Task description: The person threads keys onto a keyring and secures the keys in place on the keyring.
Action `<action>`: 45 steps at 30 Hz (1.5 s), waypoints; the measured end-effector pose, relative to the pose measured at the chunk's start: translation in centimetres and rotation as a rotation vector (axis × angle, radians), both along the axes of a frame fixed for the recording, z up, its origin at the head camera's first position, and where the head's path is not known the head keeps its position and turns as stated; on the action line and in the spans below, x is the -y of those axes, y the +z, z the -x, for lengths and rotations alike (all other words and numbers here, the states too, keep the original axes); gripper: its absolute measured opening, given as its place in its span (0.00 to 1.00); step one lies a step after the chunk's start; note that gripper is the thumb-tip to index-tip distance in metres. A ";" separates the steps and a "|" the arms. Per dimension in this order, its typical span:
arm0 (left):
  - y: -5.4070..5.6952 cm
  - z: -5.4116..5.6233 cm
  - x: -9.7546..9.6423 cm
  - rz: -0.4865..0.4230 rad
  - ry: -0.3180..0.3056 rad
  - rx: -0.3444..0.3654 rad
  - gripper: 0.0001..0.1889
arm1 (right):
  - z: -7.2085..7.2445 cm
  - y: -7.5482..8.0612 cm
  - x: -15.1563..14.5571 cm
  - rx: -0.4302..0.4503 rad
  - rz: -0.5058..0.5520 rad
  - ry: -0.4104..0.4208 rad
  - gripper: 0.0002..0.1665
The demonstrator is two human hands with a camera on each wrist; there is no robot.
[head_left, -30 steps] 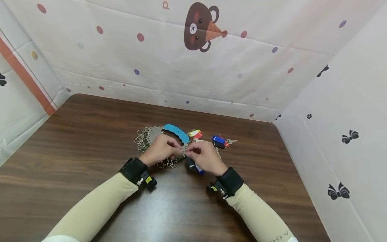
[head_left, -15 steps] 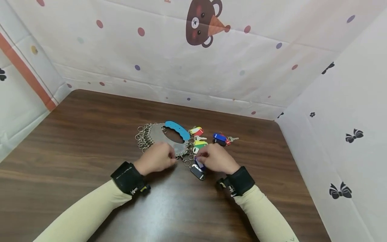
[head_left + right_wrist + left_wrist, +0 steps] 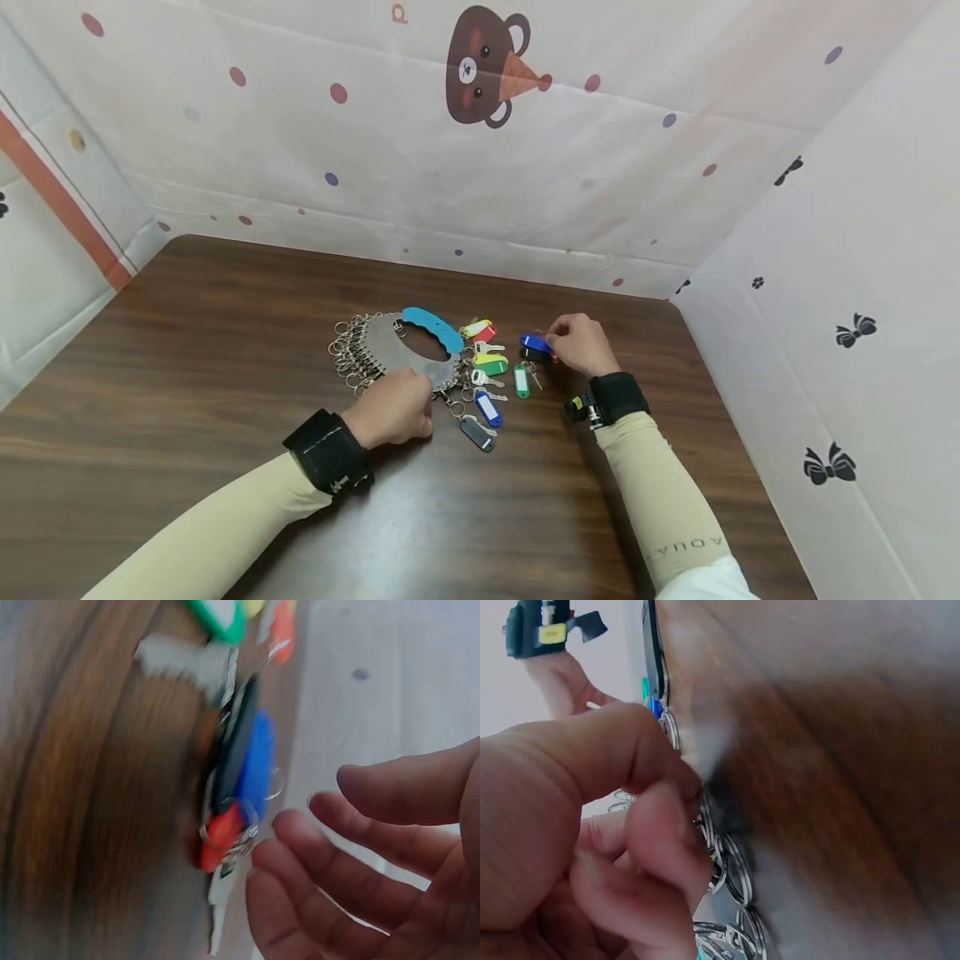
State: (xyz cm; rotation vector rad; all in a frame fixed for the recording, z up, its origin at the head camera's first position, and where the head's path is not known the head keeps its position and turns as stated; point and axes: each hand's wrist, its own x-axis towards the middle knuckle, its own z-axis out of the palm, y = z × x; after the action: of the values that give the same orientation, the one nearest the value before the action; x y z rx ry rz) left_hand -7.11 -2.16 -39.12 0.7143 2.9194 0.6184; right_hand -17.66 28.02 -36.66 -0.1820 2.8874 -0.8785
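In the head view, a curved metal key holder plate [image 3: 386, 343] with a blue handle [image 3: 433, 325] lies on the table, small rings along its edge. My left hand [image 3: 393, 408] is at its near edge, fingers curled; in the left wrist view, thumb and forefinger pinch at a metal ring [image 3: 706, 814], the contact partly hidden. My right hand [image 3: 583, 343] is beside a small pile of tagged keys. In the right wrist view its fingers are apart from the blue key tag [image 3: 257, 761], black key tag [image 3: 236, 742] and red key tag [image 3: 217, 840], with nothing between them.
Right of the plate lie keys with a green tag [image 3: 492, 367], a blue tag [image 3: 488, 409] and a dark grey tag [image 3: 476, 434]. Another green tag [image 3: 521, 381] with a key lies between them and the pile. A patterned cloth wall [image 3: 375, 167] stands behind the table.
My right hand has left the plate's edge and moved right and away to the key pile. My left hand has shifted slightly toward me, staying by the plate. The dark grey and blue tags are uncovered.
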 end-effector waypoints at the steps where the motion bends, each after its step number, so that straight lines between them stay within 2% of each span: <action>1: -0.1 0.0 0.1 0.002 -0.010 0.005 0.21 | 0.3 -0.3 0.0 0.002 -0.006 -0.004 0.12; 3: -0.2 0.0 0.4 -0.015 -0.039 0.035 0.22 | 0.8 -0.8 0.2 -0.011 -0.025 -0.022 0.12; 5: -0.1 0.1 0.9 -0.078 -0.054 0.118 0.21 | 1.3 -1.2 0.4 -0.023 -0.035 -0.037 0.12; 8: 0.3 0.7 2.2 -0.277 -0.046 0.291 0.14 | 2.1 -1.7 1.0 -0.047 -0.062 -0.025 0.14; 10: 0.5 1.2 3.0 -0.422 -0.013 0.366 0.09 | 2.8 -2.1 1.2 -0.067 -0.079 0.007 0.13; 12: 0.7 1.6 3.7 -0.534 0.013 0.389 0.07 | 3.1 -2.3 1.4 -0.077 -0.077 0.033 0.12; 15: 0.7 2.0 4.4 -0.606 0.045 0.397 0.09 | 2.9 -2.2 1.4 -0.079 0.005 0.040 0.10; 17: 0.6 2.1 4.6 -0.628 0.064 0.414 0.09 | 2.1 -1.5 1.4 -0.072 0.126 0.028 0.10; 20: 0.4 2.0 4.8 -0.664 0.068 0.446 0.08 | 0.7 0.1 1.7 -0.108 0.337 0.038 0.10; 24: 0.2 1.9 4.8 -0.757 0.054 0.524 0.08 | -1.4 2.2 3.4 -0.142 0.527 0.114 0.10; 29: -0.4 1.7 4.5 -0.999 0.104 0.640 0.05 | -4.1 2.7 6.3 -0.033 0.572 0.220 0.07; 32: -0.7 1.7 4.3 -1.124 0.143 0.684 0.10 | -5.4 2.0 8.1 0.056 0.542 0.275 0.07; 36: -1.0 1.6 4.0 -1.171 0.181 0.685 0.15 | -6.6 0.9 10.6 0.108 0.458 0.315 0.08; 40: -1.0 1.5 3.7 -1.147 0.210 0.646 0.19 | -7.2 -0.1 12.9 0.113 0.361 0.327 0.08; 45: -1.0 1.1 3.1 -1.061 0.206 0.563 0.26 | -7.5 -0.7 14.2 0.152 0.381 0.294 0.09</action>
State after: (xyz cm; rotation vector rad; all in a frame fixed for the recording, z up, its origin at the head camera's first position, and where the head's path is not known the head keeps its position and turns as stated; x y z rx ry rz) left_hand -8.24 -5.27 -40.09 0.1837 1.9931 2.0274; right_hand -10.18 13.80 -37.34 -0.5315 2.4445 -1.3046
